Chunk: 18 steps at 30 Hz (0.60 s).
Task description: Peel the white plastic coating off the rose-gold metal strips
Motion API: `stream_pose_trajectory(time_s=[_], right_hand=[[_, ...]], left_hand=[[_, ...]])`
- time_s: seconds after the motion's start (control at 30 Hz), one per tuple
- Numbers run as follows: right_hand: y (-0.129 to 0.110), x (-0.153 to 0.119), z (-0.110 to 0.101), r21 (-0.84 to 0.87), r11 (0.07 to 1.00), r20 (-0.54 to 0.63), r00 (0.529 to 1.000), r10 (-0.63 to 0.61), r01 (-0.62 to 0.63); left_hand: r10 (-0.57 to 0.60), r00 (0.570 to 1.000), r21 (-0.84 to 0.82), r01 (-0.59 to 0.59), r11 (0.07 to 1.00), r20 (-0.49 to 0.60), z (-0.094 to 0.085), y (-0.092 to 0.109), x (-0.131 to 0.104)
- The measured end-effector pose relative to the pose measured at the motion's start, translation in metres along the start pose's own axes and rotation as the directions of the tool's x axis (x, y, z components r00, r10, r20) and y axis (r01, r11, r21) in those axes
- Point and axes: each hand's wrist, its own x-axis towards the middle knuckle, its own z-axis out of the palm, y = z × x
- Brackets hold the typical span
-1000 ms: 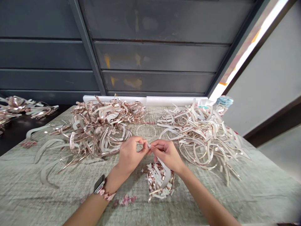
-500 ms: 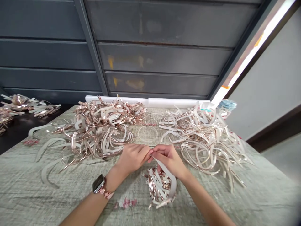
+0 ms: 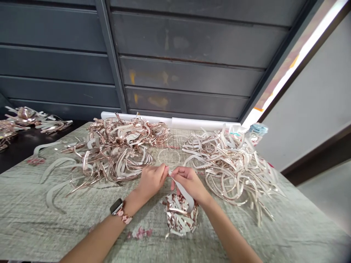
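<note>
A pale strip, white on the face I see, runs from between my fingers down toward a small pile of cut rose-gold and white pieces. My left hand pinches the strip's upper end between thumb and forefinger. Just to its right, my right hand grips the same strip a little lower, palm turned inward. Some of its fingertips hang over the pile. Whether the strip's lower end rests on the pile or is joined to it, I cannot tell.
Tangled rose-gold and white strips lie heaped at the left and the right of the patterned tabletop. White rolls lie along the back edge by the dark panelled wall. A blue-topped pack stands back right.
My hands have drawn slightly apart, opening a short stretch of strip between them. The strip's loop over the pile has shortened. The view has shifted a little.
</note>
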Motion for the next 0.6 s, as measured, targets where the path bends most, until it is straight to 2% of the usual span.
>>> stream_pose_trajectory(time_s=[0.1, 0.17, 0.27, 0.33, 0.37, 0.4, 0.43, 0.5, 0.53, 0.6], right_hand=[[0.002, 0.004, -0.005, 0.034, 0.998, -0.062, 0.997, -0.05, 0.052], [0.004, 0.007, -0.013, 0.052, 0.989, -0.186, 0.975, -0.124, 0.136], [0.004, 0.007, -0.023, 0.018, 0.953, -0.405, 0.873, -0.271, 0.304], [0.003, 0.002, -0.023, -0.054, 0.913, -0.469, 0.797, -0.38, 0.404], [0.002, -0.003, -0.02, -0.093, 0.894, -0.452, 0.781, -0.431, 0.439], [0.0, -0.008, -0.015, -0.124, 0.878, -0.398, 0.787, -0.47, 0.462], [-0.001, -0.014, -0.008, -0.155, 0.865, -0.306, 0.809, -0.501, 0.477], [-0.002, -0.024, 0.005, -0.216, 0.84, -0.04, 0.855, -0.517, 0.498], [-0.003, -0.028, 0.01, -0.259, 0.812, 0.097, 0.85, -0.517, 0.523], [-0.003, -0.033, 0.017, -0.337, 0.748, 0.268, 0.819, -0.507, 0.572]], left_hand=[[-0.195, 0.978, -0.168, 0.181, 0.969, -0.071, 0.005, 0.009, -0.003], [-0.328, 0.931, -0.281, 0.274, 0.92, -0.164, 0.006, 0.012, -0.004], [-0.468, 0.829, -0.413, 0.328, 0.85, -0.305, 0.003, 0.014, -0.002], [-0.507, 0.782, -0.462, 0.322, 0.826, -0.362, 0.001, 0.018, -0.003], [-0.512, 0.773, -0.475, 0.314, 0.822, -0.376, 0.0, 0.021, -0.005], [-0.506, 0.773, -0.479, 0.303, 0.824, -0.381, 0.0, 0.024, -0.008], [-0.493, 0.781, -0.478, 0.289, 0.83, -0.383, 0.0, 0.028, -0.011], [-0.448, 0.806, -0.456, 0.255, 0.853, -0.388, 0.0, 0.035, -0.019], [-0.419, 0.819, -0.437, 0.234, 0.868, -0.393, 0.0, 0.038, -0.024], [-0.348, 0.851, -0.386, 0.19, 0.902, -0.393, -0.002, 0.042, -0.031]])
